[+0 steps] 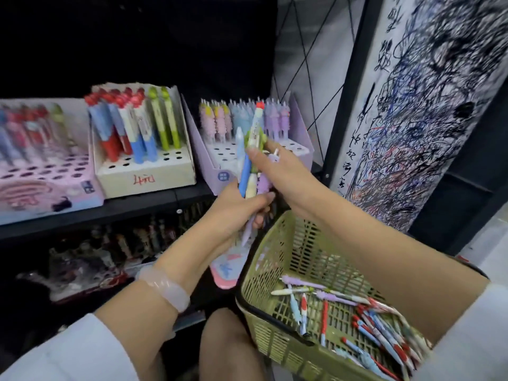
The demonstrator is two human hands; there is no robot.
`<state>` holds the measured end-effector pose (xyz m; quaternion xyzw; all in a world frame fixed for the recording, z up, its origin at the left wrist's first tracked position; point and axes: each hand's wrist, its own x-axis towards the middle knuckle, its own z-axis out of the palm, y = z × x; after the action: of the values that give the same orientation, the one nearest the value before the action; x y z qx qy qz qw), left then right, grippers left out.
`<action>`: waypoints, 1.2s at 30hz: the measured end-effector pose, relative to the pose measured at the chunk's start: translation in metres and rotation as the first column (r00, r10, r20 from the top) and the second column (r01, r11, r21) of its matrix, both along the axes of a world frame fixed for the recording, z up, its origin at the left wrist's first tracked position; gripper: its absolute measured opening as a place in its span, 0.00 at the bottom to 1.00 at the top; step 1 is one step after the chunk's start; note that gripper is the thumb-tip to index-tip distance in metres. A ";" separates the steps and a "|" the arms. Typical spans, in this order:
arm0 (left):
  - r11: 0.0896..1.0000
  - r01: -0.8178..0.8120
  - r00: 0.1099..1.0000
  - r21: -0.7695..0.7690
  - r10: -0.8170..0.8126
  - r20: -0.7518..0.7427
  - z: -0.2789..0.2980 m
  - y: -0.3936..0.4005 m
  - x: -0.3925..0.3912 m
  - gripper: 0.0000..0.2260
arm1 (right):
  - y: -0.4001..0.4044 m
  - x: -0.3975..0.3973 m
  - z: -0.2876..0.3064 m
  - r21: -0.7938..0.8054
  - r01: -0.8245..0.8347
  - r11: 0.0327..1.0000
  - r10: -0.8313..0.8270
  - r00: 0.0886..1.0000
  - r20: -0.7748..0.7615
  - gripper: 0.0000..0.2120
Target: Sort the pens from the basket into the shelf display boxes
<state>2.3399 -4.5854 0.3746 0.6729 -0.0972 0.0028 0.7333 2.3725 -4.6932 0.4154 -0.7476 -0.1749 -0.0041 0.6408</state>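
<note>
our left hand grips a bundle of pens; our right hand pinches one mid-barrel: light, stiff, likely slippery.

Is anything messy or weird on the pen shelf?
Mostly tidy. In the cream display box the pens lean sideways instead of standing straight, and loose pens lie jumbled in the green basket.
</note>
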 end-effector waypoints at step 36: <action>0.990 -0.119 0.993 -0.074 0.117 -0.035 0.057 0.084 0.069 0.05 | -0.042 0.147 0.057 -0.330 0.608 0.722 -0.392 0.752 0.529 0.09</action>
<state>2.4089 -4.5019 0.4313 0.6491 -0.0458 0.0395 0.7583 2.5200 -4.7351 0.4720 -0.8818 -0.0904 -0.2997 0.3527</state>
